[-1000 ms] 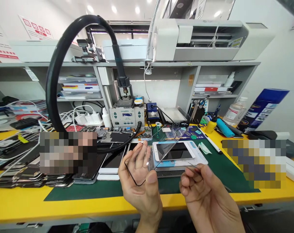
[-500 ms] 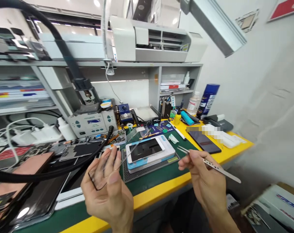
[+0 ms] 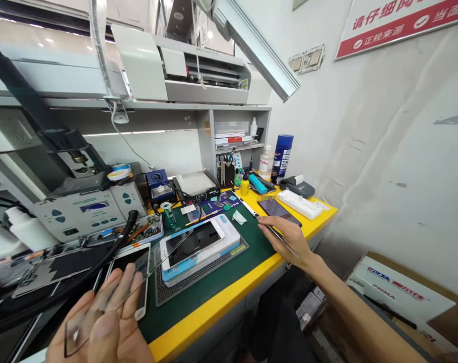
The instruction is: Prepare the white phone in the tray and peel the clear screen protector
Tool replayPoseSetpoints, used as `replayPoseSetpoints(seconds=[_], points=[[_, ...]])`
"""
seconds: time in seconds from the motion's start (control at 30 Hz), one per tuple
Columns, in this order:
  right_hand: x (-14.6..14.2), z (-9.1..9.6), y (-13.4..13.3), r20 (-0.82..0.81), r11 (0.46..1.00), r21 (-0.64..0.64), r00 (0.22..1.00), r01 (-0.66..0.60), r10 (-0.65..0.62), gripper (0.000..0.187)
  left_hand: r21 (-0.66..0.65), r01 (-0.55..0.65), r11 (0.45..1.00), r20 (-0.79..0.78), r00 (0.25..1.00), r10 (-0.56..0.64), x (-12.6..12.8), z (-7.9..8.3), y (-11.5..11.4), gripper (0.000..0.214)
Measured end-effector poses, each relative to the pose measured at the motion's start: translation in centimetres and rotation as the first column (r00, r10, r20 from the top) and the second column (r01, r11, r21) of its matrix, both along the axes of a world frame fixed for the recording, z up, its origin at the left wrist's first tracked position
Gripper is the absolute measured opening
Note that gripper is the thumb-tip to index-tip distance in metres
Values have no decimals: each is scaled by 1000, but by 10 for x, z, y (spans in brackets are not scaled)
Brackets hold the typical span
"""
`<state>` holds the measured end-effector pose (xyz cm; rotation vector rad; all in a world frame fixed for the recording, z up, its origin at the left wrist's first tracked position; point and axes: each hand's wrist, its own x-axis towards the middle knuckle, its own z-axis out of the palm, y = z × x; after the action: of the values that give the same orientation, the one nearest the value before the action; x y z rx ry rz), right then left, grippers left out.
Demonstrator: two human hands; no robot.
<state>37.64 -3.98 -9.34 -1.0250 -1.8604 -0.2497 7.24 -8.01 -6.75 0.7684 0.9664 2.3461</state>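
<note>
A clear, dark-edged glass screen protector lies tilted across my left hand, pinched at its edge under the thumb. Its far end reaches over a white phone with a dark screen. That phone rests on a white and blue box, which sits on a grey perforated mat. Metal tweezers are in my right hand, tips pointing away towards a white pen. A dark phone lies just beyond that hand. Another white phone is partly hidden behind my left fingers.
A black hose curves over the parts at left. A tray of small parts stands behind. Crumpled pale film lies right of the box. Bottles and a blue spray can stand at the back right. The bench's yellow edge runs in front.
The view has swung to the right. My right hand with the tweezers has moved forward over the bench, near the pen and dark phone. The left hand still holds the glass, now lower left in view.
</note>
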Motion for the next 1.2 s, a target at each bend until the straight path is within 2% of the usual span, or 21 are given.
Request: replayPoseSetpoints(seconds=[0.23,0.37,0.43,0.5,0.6,0.63,0.7,0.8,1.0,1.1,1.2], points=[[3,-4,9,87,998,55,996,-30,25,29,10,8,1000,41,999,-8,-9,-6,-1,18],[-5,-4,7,41,998,62,999,-25,22,27,-8,28,1000,67,997,-27,-11,-5,-2,19],[-9,-1,6,-53,1000,-15,998,13,-14,22,-13,43,999,75,996,-42,-12,-5,-2,20],[-12,5,8,-199,981,-187,976,48,-86,20,-12,40,999,77,996,-39,-13,-5,-3,19],[-13,18,16,-415,866,-498,888,-41,-196,31,-13,53,999,98,994,-51,-14,-5,-3,17],[-12,22,20,-458,827,-556,862,-88,-217,34,-14,64,998,109,992,-63,-14,-5,-4,17],[-12,28,29,-482,781,-608,848,-143,-220,35,-14,81,997,124,989,-78,-14,-5,-4,16],[-13,31,42,-503,757,-623,841,-195,-197,34,-12,91,996,120,989,-89,-15,-5,-5,15],[-17,31,59,-564,755,-601,808,-261,-169,31,-17,100,995,135,986,-97,-17,-7,-5,16],[-17,31,65,-521,779,-587,839,-220,-155,33,-12,103,995,134,986,-100,-18,-8,-5,17],[-14,28,70,-423,832,-539,896,-131,-134,39,1,102,995,133,986,-102,-17,-9,-4,18]])
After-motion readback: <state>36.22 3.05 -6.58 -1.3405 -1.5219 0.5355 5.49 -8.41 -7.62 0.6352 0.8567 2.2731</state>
